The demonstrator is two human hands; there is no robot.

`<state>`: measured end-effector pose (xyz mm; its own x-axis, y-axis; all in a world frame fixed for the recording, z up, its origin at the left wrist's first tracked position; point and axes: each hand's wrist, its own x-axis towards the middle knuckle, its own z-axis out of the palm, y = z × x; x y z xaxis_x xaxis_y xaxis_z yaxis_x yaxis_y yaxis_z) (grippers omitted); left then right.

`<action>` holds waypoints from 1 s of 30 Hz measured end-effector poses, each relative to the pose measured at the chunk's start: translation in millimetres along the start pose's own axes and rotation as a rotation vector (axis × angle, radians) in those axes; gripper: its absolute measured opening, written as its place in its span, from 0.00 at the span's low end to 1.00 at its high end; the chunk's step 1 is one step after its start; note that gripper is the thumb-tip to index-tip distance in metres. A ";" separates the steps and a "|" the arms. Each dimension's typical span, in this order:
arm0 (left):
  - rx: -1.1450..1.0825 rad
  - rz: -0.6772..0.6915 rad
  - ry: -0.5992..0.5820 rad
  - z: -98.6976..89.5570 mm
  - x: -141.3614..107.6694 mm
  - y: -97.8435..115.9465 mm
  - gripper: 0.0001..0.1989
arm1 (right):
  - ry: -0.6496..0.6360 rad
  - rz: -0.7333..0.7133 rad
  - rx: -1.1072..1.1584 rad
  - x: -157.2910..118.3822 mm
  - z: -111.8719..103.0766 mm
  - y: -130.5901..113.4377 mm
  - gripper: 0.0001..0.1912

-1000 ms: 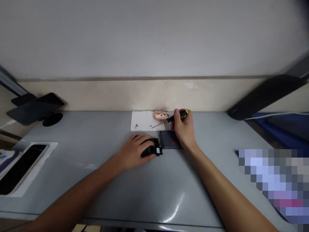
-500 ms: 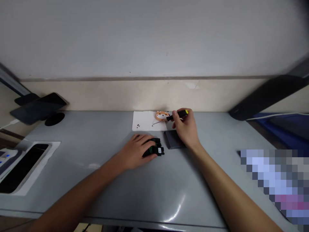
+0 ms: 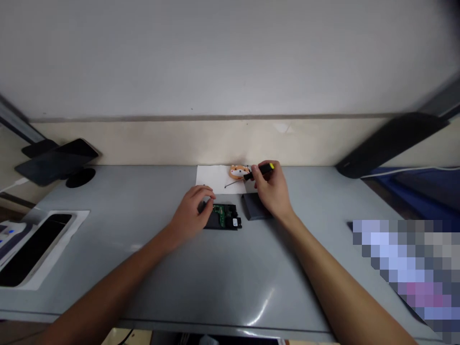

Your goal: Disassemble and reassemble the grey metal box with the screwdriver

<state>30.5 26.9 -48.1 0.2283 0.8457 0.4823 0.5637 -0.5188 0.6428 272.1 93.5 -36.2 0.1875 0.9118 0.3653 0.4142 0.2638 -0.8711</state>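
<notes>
My right hand (image 3: 272, 188) grips a screwdriver (image 3: 259, 171) with a black handle and a yellow end. Its thin shaft slants down to the left, the tip over the white paper (image 3: 212, 173), where a tiny dark speck shows. My left hand (image 3: 192, 209) is open, fingers curved and thumb apart, over the left end of a black device (image 3: 223, 218) with an exposed green circuit board. Whether it touches the device I cannot tell. Beneath my right hand lies a dark flat case (image 3: 251, 207). An orange-and-white animal-faced object (image 3: 237, 171) sits on the paper's right side.
A phone on a stand (image 3: 59, 160) is at the back left. Another phone-like black slab (image 3: 36, 247) lies on white paper at the left edge. A dark upright panel (image 3: 388, 143) rises at the back right, and a blurred-out item (image 3: 402, 273) lies at the right.
My left hand has let go of the black device and moved left and up, uncovering the circuit board and hiding the small dark bits on the paper. The screwdriver has shifted only slightly.
</notes>
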 end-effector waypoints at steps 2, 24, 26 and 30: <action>0.015 -0.022 0.027 0.6 0.5 -3.6 0.07 | -0.010 -0.005 0.019 -0.5 0.7 -1.9 0.19; 0.272 0.097 0.154 -1.6 1.8 -13.4 0.04 | -0.108 0.100 0.327 -11.0 15.1 -25.8 0.20; 0.268 0.104 0.169 -1.9 2.7 -14.1 0.03 | -0.110 0.097 0.340 -11.0 15.5 -25.2 0.20; 0.284 0.115 0.169 -3.7 3.6 -16.1 0.04 | -0.125 0.059 0.341 -12.1 15.5 -26.3 0.19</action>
<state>19.3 37.8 -54.5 0.1821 0.7390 0.6486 0.7458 -0.5337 0.3987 245.2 80.4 -22.8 0.0834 0.9544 0.2868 0.0814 0.2803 -0.9565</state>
